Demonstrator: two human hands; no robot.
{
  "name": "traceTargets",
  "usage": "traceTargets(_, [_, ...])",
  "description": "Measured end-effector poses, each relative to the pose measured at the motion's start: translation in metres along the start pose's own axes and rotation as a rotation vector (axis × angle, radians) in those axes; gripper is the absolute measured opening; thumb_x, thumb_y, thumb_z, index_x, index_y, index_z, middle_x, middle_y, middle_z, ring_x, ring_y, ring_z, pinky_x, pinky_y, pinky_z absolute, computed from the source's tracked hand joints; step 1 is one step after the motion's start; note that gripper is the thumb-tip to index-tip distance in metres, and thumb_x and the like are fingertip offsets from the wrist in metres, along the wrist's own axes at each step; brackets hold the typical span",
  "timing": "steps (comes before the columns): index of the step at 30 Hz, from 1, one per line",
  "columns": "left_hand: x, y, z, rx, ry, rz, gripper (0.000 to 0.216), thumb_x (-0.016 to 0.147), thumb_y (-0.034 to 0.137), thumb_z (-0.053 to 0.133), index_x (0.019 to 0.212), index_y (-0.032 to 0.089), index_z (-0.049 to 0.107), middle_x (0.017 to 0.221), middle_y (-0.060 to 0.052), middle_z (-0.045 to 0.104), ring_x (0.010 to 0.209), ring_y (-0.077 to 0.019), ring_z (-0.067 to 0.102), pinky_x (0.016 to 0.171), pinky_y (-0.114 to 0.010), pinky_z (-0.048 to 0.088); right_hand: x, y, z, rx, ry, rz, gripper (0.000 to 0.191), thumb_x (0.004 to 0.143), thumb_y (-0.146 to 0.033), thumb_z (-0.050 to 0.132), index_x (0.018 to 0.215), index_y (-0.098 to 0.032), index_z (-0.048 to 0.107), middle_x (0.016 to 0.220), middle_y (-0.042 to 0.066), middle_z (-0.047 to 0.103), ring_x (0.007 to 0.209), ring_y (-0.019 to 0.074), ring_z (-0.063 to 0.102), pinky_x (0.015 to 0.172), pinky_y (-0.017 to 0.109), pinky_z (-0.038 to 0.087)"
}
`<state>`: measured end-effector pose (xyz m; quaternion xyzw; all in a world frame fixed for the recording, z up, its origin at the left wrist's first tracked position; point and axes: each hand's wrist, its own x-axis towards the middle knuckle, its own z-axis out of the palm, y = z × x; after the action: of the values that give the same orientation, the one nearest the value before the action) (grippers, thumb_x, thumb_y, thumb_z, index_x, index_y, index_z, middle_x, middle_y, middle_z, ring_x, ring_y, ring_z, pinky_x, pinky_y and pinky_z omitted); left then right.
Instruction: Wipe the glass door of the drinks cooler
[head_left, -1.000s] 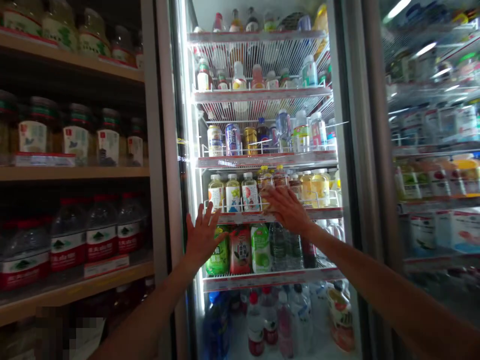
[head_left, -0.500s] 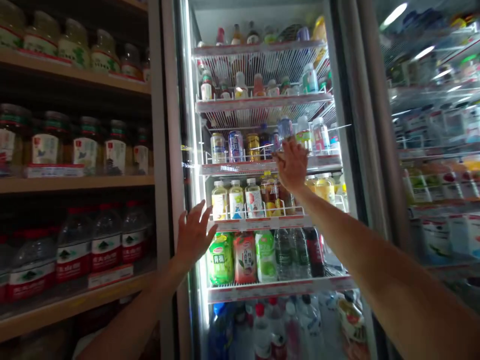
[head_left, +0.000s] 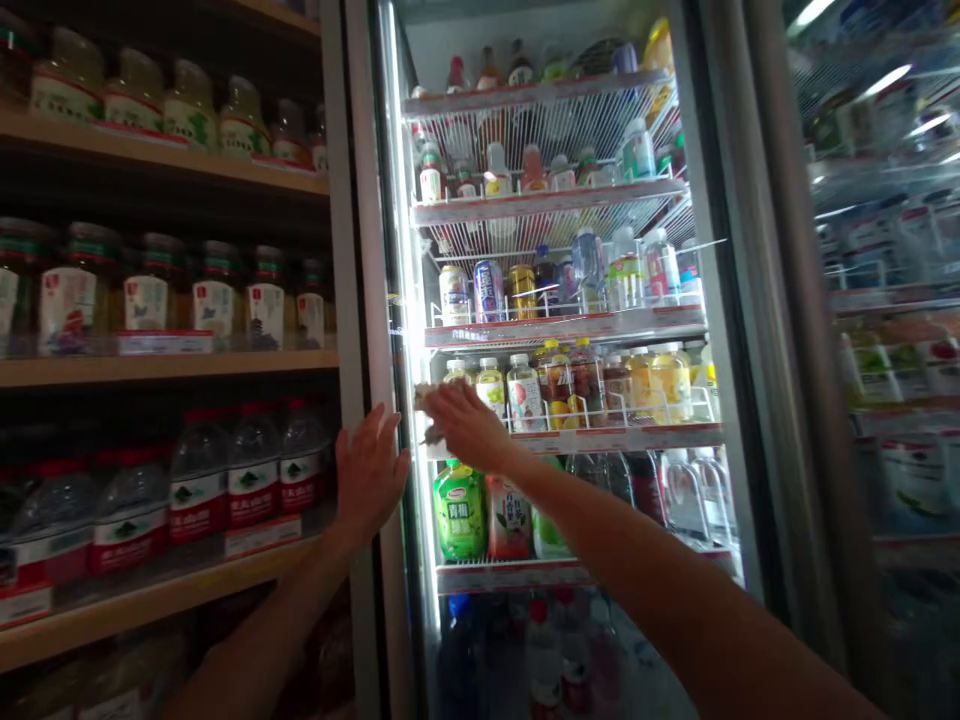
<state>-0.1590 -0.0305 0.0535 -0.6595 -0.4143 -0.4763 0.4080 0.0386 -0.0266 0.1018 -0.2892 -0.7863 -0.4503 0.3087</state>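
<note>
A lit drinks fridge stands before me, and its glass door (head_left: 577,225) shows a few light streaks. My right hand (head_left: 472,425) is at the left side of the glass, in front of the juice-bottle shelf. Beneath its fingers is a crumpled, pale cloth (head_left: 427,400), mostly covered by the hand. My left hand (head_left: 369,475) lies against the left door frame (head_left: 361,340), fingers stretched out and holding nothing. Behind my right wrist are a green drink bottle (head_left: 459,512) and a red tea bottle (head_left: 510,518).
Wooden shelves (head_left: 172,370) on the left carry juice bottles and red-capped water bottles (head_left: 196,475). A metal door edge (head_left: 780,330) borders the fridge on the right. Beyond it, another fridge section holds more drinks (head_left: 911,465).
My right hand has swept left and down with the cloth, from the can shelf to the left edge of the glass. My left hand stays near the frame. The view has shifted slightly.
</note>
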Motion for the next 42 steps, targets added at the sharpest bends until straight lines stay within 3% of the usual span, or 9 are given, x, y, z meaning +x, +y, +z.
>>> traceTargets(3, [-0.004,-0.001,-0.001,-0.006,-0.021,0.021,0.042,0.086,0.027,0.034,0.124,0.014,0.045,0.137,-0.016,0.043,0.126,-0.0267,0.041,0.106,-0.051,0.02,-0.031,-0.025,0.017,0.072,-0.085,-0.267,0.048,0.081,-0.017,0.051,0.128,-0.019,0.044,0.133,0.004,0.049,0.131,0.0189,0.032,0.115,0.04,0.016])
traceTargets(9, [-0.014,0.014,0.01,-0.017,-0.085,0.055,0.042,0.085,0.025,0.035,0.123,0.012,0.047,0.137,-0.018,0.043,0.126,-0.0288,0.041,0.103,-0.052,0.028,-0.054,-0.019,0.018,0.006,0.071,0.161,0.055,0.082,-0.017,0.049,0.136,-0.018,0.036,0.143,0.007,0.037,0.136,0.0254,0.023,0.113,0.05,0.014])
traceTargets(13, [-0.031,0.032,0.022,-0.041,-0.13,0.184,0.041,0.085,0.022,0.036,0.124,0.015,0.047,0.137,-0.015,0.043,0.128,-0.0265,0.039,0.105,-0.05,0.027,-0.097,-0.021,0.017,0.038,-0.048,-0.168,0.05,0.084,-0.02,0.048,0.133,-0.021,0.04,0.138,0.004,0.045,0.132,0.0185,0.032,0.114,0.042,0.019])
traceTargets(19, [-0.05,0.061,0.038,-0.109,-0.134,0.185,0.043,0.087,0.028,0.039,0.129,0.021,0.045,0.144,-0.011,0.034,0.137,-0.0253,0.021,0.109,-0.049,0.022,-0.142,0.009,-0.004,-0.102,0.116,0.294,0.054,0.085,-0.019,0.042,0.138,-0.019,0.035,0.145,0.006,0.034,0.138,0.0235,0.018,0.113,0.051,0.016])
traceTargets(23, [-0.056,0.078,0.048,-0.102,-0.177,0.219,0.051,0.084,0.037,0.046,0.132,0.019,0.042,0.146,-0.012,0.03,0.138,-0.0285,0.015,0.108,-0.052,0.021,-0.178,0.027,-0.018,-0.073,-0.025,-0.023,0.057,0.085,-0.018,0.042,0.14,-0.025,0.03,0.144,-0.002,0.036,0.138,0.0162,0.02,0.114,0.042,0.019])
traceTargets(28, [-0.061,0.084,0.054,-0.095,-0.198,0.198,0.062,0.081,0.041,0.051,0.136,0.019,0.035,0.148,-0.014,0.024,0.139,-0.0311,0.01,0.108,-0.056,0.018,-0.199,0.058,-0.034,-0.269,0.306,0.59,0.055,0.088,-0.023,0.039,0.141,-0.021,0.027,0.146,0.007,0.032,0.139,0.0236,0.016,0.11,0.053,0.02])
traceTargets(33, [-0.064,0.086,0.057,-0.122,-0.165,0.171,0.066,0.084,0.038,0.048,0.142,0.026,0.019,0.149,-0.011,0.022,0.139,-0.0288,0.011,0.108,-0.055,0.018,-0.229,0.064,-0.042,-0.159,-0.006,0.139,0.057,0.086,-0.022,0.041,0.141,-0.028,0.027,0.144,0.001,0.036,0.136,0.0183,0.025,0.111,0.044,0.025])
traceTargets(39, [-0.069,0.094,0.059,-0.13,-0.104,0.141,0.07,0.087,0.039,0.044,0.144,0.024,0.007,0.149,-0.014,0.019,0.139,-0.0302,0.01,0.107,-0.058,0.019,-0.269,0.07,-0.048,-0.329,0.404,0.804,0.061,0.089,-0.024,0.034,0.145,-0.019,0.01,0.15,0.01,0.021,0.139,0.0278,0.016,0.107,0.057,0.025])
traceTargets(42, [-0.08,0.109,0.061,-0.149,-0.086,0.221,0.069,0.086,0.036,0.045,0.144,0.023,0.009,0.149,-0.014,0.021,0.139,-0.028,0.007,0.109,-0.055,0.017,-0.287,0.046,-0.036,-0.214,0.155,0.513,0.064,0.087,-0.021,0.038,0.145,-0.027,0.011,0.149,0.004,0.026,0.137,0.0246,0.022,0.107,0.051,0.03])
